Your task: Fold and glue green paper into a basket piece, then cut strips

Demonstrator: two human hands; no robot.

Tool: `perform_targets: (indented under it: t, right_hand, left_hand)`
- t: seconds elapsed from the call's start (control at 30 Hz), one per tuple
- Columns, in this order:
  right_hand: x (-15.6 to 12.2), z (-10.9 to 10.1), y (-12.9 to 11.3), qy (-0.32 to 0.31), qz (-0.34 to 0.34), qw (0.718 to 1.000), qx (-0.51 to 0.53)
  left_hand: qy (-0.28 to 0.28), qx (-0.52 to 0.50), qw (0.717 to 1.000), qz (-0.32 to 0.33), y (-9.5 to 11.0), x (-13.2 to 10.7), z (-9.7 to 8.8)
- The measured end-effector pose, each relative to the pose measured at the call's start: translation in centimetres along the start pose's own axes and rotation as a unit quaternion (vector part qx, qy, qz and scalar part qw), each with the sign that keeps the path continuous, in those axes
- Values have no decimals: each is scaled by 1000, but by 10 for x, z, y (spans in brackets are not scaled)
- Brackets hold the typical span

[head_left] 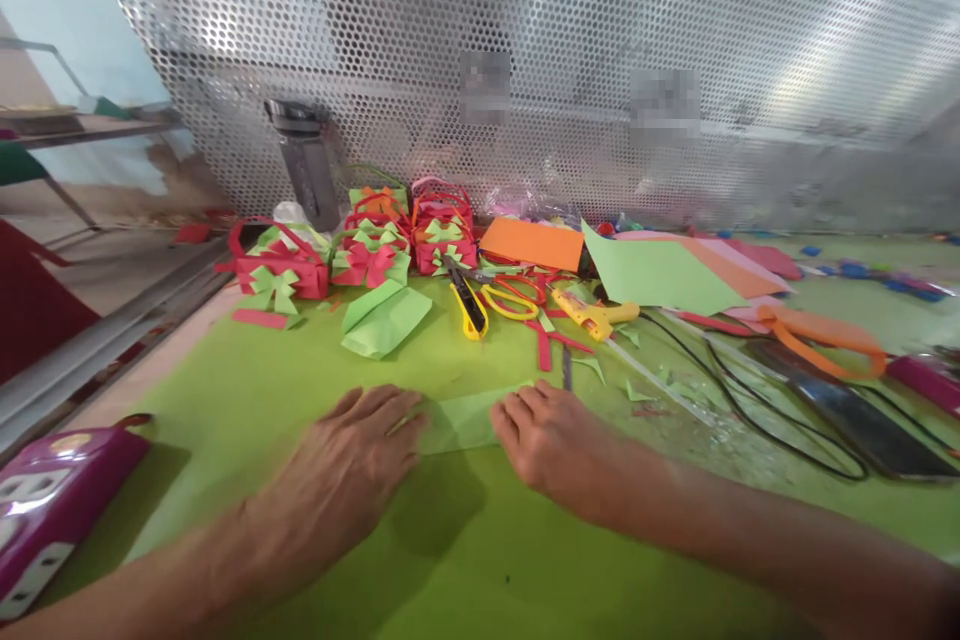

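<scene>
A light green paper strip [461, 420] lies flat on the green table cover [465, 540], between my two hands. My left hand [352, 465] rests palm down on the strip's left end with its fingers stretched out flat. My right hand [551, 440] presses on the strip's right end, fingers curled down onto the paper. A folded green paper [382, 320] lies a little farther back.
Red and green paper baskets [360, 255] stand in a row at the back. A yellow cutter [469, 305], yellow-handled scissors [514, 300], a yellow glue gun [596, 315], orange scissors [821, 335], coloured sheets [660, 270] and a black cable [750, 400] lie right. A purple power strip [52, 500] sits left. Perforated metal panel [525, 40] behind.
</scene>
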State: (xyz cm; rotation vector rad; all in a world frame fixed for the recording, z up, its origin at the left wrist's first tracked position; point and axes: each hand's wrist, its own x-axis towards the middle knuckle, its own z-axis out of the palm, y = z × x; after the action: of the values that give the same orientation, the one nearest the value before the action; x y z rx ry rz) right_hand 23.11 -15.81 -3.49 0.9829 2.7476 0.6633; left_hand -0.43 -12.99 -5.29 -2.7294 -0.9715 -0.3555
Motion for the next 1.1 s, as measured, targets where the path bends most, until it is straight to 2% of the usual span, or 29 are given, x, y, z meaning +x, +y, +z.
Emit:
perform_targets:
  t: [0.1, 0.2, 0.37, 0.5, 0.53, 0.6, 0.7, 0.8, 0.9, 1.03, 1.1]
  right_hand:
    - [3, 6, 0, 25, -2, 999, -44]
    - [5, 9, 5, 27, 9, 998, -54]
    - [8, 11, 12, 37, 27, 998, -48]
    - [10, 17, 14, 98, 79, 991, -45]
    - [10, 19, 15, 119, 99, 987, -50]
    - [10, 22, 20, 154, 135, 977, -64]
    - [8, 24, 30, 176, 171, 966, -76]
    - [4, 20, 38, 196, 190, 959, -76]
    - [0, 11, 35, 212, 186, 957, -71]
    - [-2, 0, 13, 182, 131, 972, -64]
    - [0, -3, -1, 169, 93, 979, -62]
  left_hand:
    - [13, 29, 999, 1, 1, 3, 4]
    - [59, 53, 997, 19, -2, 2, 10]
    - [152, -21, 987, 41, -6, -3, 18]
    - [221, -65, 969, 89, -3, 2, 16]
    - [221, -69, 968, 96, -2, 4, 15]
    - [184, -66, 976, 97, -1, 8, 13]
    - [91, -32, 993, 62, -2, 10, 16]
    - [55, 20, 998, 18, -7, 10, 22]
    - [99, 48, 994, -5, -7, 10, 11]
    - [251, 45, 964, 73, 7, 4, -23]
    - [252, 61, 962, 87, 16, 1, -34]
